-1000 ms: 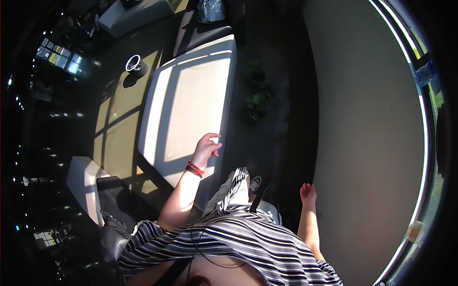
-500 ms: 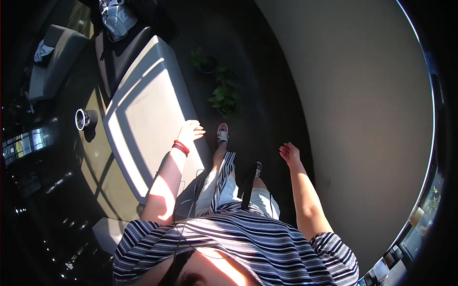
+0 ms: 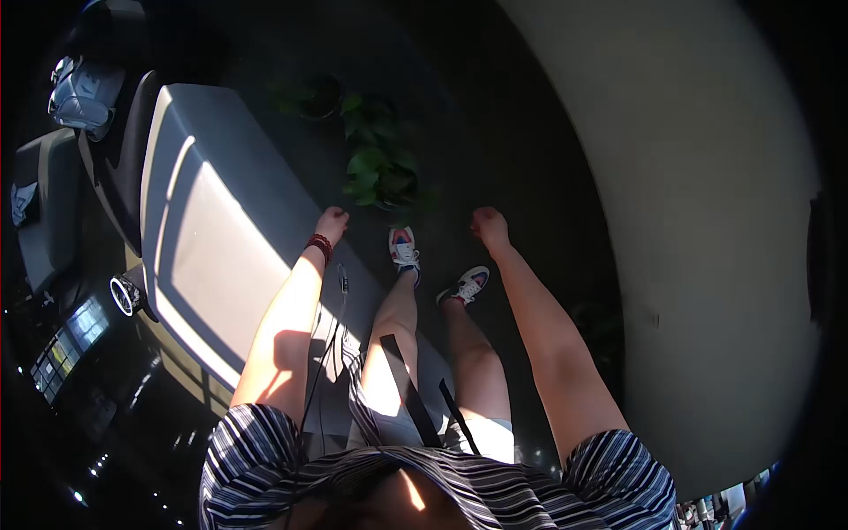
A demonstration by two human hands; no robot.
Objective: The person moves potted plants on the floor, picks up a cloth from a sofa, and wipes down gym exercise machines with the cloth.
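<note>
My left hand (image 3: 333, 224) has its fingers curled in, and I see nothing in them. It hangs near the edge of a long pale seat (image 3: 230, 221), with a dark red bead bracelet (image 3: 319, 246) at the wrist. My right hand (image 3: 489, 230) is also curled closed over the dark floor, with no object showing in it. Between and beyond the hands stands a leafy green plant (image 3: 375, 168). A thin cable (image 3: 331, 344) hangs down by my left forearm, with a small metallic piece (image 3: 344, 279) near its upper end.
My feet in colourful sneakers (image 3: 404, 246) are on the dark floor. A large pale curved surface (image 3: 698, 221) fills the right side. A white-rimmed dark container (image 3: 125, 295) stands left of the seat. A silvery bag (image 3: 87, 93) rests on a dark chair at upper left.
I have moved forward, so the plant looks closer and the seat has shifted left. My left fingers, stretched before, are now curled. My right hand has moved up and inward. Both feet now show.
</note>
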